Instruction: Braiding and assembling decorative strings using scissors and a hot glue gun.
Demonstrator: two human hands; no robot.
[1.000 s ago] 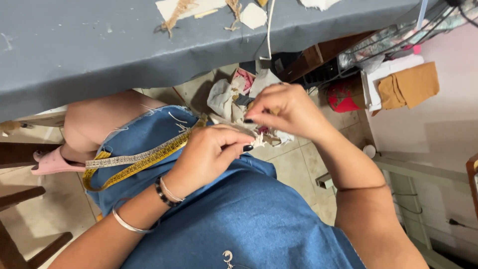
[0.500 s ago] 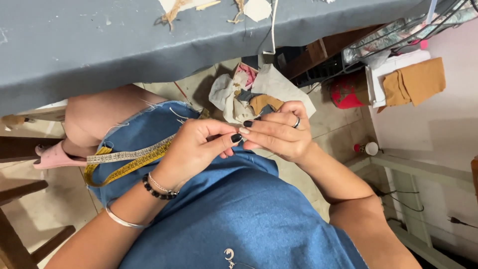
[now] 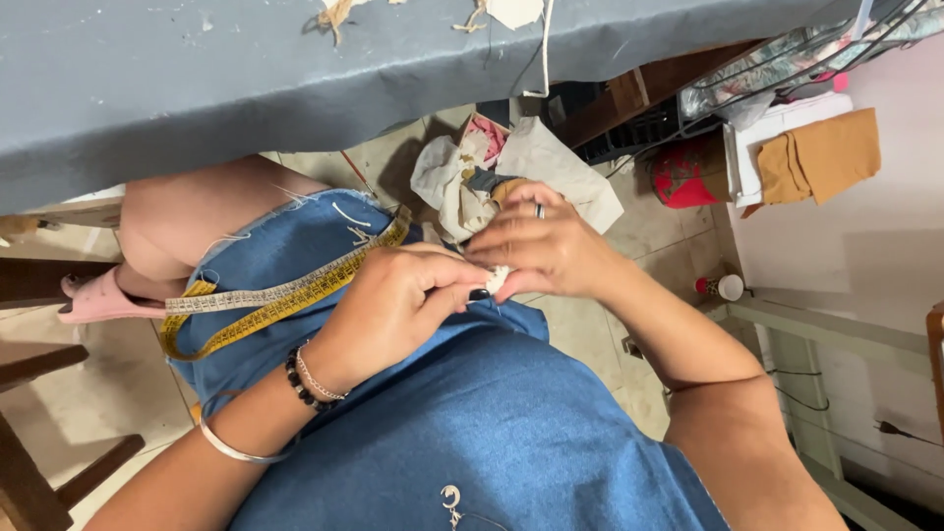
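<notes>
Head view: both hands pinched on a small white scrap over my lap.

My left hand (image 3: 393, 305) and right hand (image 3: 546, 241) close fingertips on the white scrap (image 3: 500, 277) between them; yellow tape measure (image 3: 265, 300) lies left, unused. Work looks mid-way; how much remains I cannot tell.

Both hands meet over the lap: the left hand (image 3: 393, 300) sits left of the right hand (image 3: 541, 246), fingertips touching around a small scrap (image 3: 499, 278) pinched between them. A tape measure (image 3: 275, 300) lies across the thigh, left of the left hand. Beyond the hands, on the floor, a heap of cloth (image 3: 511, 172) lies under the table (image 3: 197, 79) edge. Scraps (image 3: 511, 12) rest on the table's far side. Further right, folded cloth (image 3: 821, 152) lies on a box (image 3: 747, 157), a bucket (image 3: 683, 177) just left of it.
</notes>
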